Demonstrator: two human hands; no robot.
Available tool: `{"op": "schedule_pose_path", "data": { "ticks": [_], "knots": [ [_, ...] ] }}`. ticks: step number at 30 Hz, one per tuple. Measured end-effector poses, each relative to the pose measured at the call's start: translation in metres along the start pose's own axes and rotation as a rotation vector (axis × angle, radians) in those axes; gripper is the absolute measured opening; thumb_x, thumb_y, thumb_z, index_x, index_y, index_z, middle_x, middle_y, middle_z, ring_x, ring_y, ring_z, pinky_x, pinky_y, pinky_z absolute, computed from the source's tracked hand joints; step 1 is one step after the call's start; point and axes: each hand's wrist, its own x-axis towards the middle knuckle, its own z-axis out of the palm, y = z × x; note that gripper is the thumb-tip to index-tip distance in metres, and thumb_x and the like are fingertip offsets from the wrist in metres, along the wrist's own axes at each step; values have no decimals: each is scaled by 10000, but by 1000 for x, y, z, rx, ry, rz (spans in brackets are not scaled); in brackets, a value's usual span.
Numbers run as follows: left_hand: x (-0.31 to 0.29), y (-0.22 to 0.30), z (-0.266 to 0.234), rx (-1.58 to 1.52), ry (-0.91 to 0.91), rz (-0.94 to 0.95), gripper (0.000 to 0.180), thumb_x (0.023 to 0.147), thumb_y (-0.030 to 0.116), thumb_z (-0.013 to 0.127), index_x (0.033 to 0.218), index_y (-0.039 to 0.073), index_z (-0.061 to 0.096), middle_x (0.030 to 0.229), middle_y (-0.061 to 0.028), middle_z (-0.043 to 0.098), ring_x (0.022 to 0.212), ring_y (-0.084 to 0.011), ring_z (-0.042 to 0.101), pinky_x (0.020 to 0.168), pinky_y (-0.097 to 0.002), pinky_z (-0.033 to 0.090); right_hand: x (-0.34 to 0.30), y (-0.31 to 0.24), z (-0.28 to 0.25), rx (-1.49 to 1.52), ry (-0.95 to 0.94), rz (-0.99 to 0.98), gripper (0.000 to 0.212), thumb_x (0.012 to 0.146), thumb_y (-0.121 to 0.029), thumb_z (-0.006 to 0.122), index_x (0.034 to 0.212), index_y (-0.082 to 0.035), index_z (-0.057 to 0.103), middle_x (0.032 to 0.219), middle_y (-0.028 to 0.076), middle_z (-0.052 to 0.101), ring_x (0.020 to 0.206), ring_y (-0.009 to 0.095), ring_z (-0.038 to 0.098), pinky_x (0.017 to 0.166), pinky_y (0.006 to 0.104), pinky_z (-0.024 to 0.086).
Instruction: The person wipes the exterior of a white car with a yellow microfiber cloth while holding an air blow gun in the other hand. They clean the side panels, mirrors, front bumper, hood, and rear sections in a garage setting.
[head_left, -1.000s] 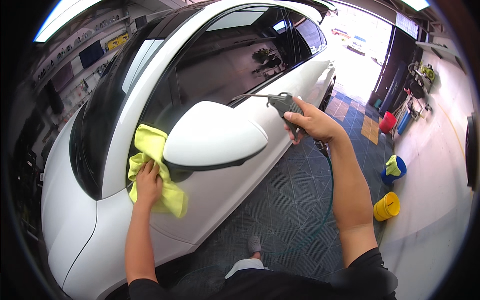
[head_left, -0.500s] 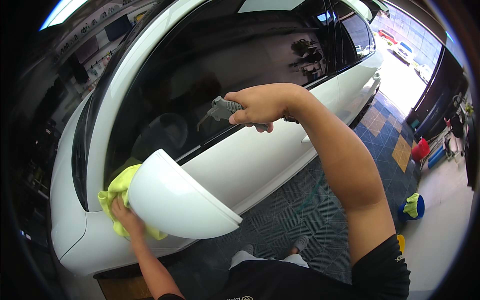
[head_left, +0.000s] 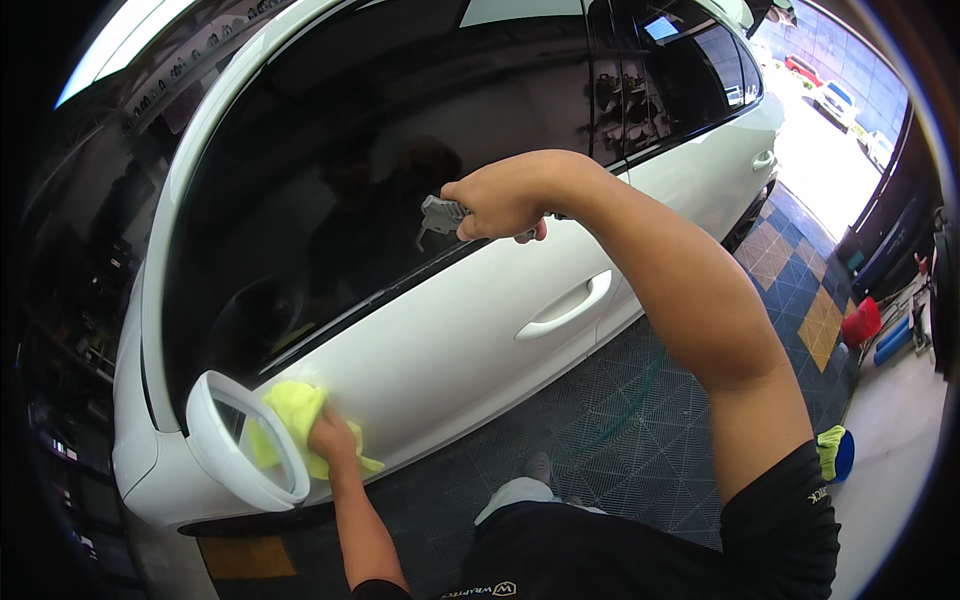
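My left hand [head_left: 333,438] is closed on a yellow-green microfiber cloth [head_left: 294,408], bunched beside the white side mirror [head_left: 204,428]. The cloth lies partly across the open face of the mirror housing and close to the door panel; whether it presses on the door I cannot tell. Higher up, my right hand [head_left: 503,205] grips a grey air blow gun [head_left: 440,214]. Its thin bent nozzle points down in front of the car's dark side window [head_left: 330,170]. My fingers hide most of the gun's handle.
The white car door [head_left: 420,350] with its handle [head_left: 566,306] runs away to the right. Thin green hose [head_left: 640,395] lies on the dark tiled floor [head_left: 560,420]. Along the right wall are a blue bucket [head_left: 846,456] with a yellow-green cloth and a red bucket [head_left: 861,321].
My left hand and the cloth have moved from the mirror's outer, front side round to its glass side. My right hand still holds the blow gun near the window. The view has shifted.
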Motion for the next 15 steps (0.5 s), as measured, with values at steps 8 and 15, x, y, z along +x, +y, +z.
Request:
{"op": "schedule_pose_path", "data": {
  "ticks": [8, 15],
  "knots": [
    [52, 213, 57, -19, -15, 650, 261, 902, 186, 644, 1113, 47, 706, 1167, -170, 676, 1136, -383, 601, 1027, -477, 431, -48, 139, -18, 35, 109, 135, 474, 979, -293, 529, 1359, -17, 461, 751, 152, 664, 625, 234, 677, 611, 368, 536],
    [31, 396, 154, -96, 50, 878, 254, 861, 187, 667, 1079, 71, 725, 1161, -155, 674, 1131, -368, 605, 1038, -503, 435, -91, 252, -29, 160, 215, 234, 524, 986, -313, 556, 1393, -7, 437, 715, 125, 648, 611, 205, 652, 603, 357, 524]
  ]
}}
